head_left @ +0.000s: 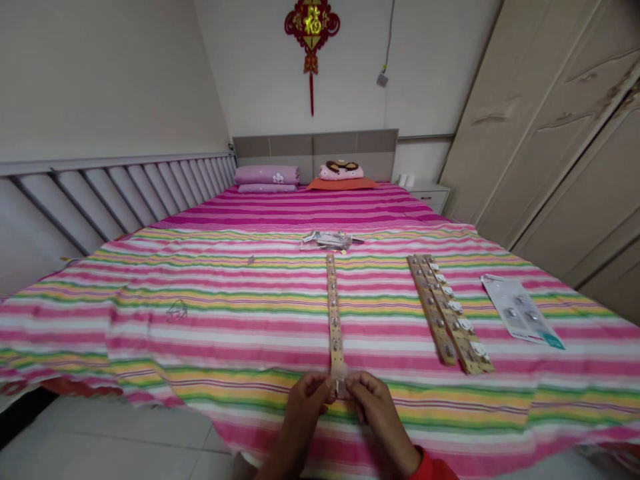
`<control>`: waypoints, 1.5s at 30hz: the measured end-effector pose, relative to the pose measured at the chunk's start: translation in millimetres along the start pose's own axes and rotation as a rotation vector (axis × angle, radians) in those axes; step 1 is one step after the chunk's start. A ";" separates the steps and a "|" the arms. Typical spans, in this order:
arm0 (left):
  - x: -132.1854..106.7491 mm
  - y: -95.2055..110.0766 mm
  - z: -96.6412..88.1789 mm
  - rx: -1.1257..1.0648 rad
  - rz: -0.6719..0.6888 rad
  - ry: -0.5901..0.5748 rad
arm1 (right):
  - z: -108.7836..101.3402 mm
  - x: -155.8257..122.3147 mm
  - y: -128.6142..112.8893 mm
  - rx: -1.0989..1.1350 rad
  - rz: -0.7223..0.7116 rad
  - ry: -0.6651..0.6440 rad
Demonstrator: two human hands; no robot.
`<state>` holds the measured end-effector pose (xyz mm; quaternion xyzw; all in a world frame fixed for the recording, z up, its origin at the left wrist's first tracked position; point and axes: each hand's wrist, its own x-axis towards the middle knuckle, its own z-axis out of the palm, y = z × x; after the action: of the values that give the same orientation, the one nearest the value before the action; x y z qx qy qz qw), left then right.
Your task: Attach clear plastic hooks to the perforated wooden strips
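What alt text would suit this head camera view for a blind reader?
A person's left hand and right hand pinch the near end of a wooden strip studded with metal fittings, lying on a striped bedspread. Two similar strips lie to its right.

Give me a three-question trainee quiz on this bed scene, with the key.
1. True or false: the left hand and right hand both hold the near end of the wooden strip.
2. How many other strips lie to its right? A one, B two, C four.
3. Fill in: the plastic packet lies to the ___ of those strips.
Key: 1 true; 2 B; 3 right.
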<state>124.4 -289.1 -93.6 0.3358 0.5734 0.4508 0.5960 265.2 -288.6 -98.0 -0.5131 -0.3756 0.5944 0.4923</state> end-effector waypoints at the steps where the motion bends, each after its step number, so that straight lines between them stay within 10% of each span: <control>1: 2.0 -0.3 1.5 -0.015 -0.004 -0.003 | -0.2 1.7 -0.5 -0.006 0.005 -0.003; 45: 42.7 -12.1 12.3 0.165 0.016 0.079 | -3.7 31.3 17.4 0.032 -0.103 0.161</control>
<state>135.6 -252.7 -119.5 0.3702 0.6289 0.4198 0.5396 265.7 -262.5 -122.8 -0.5313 -0.3509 0.5310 0.5590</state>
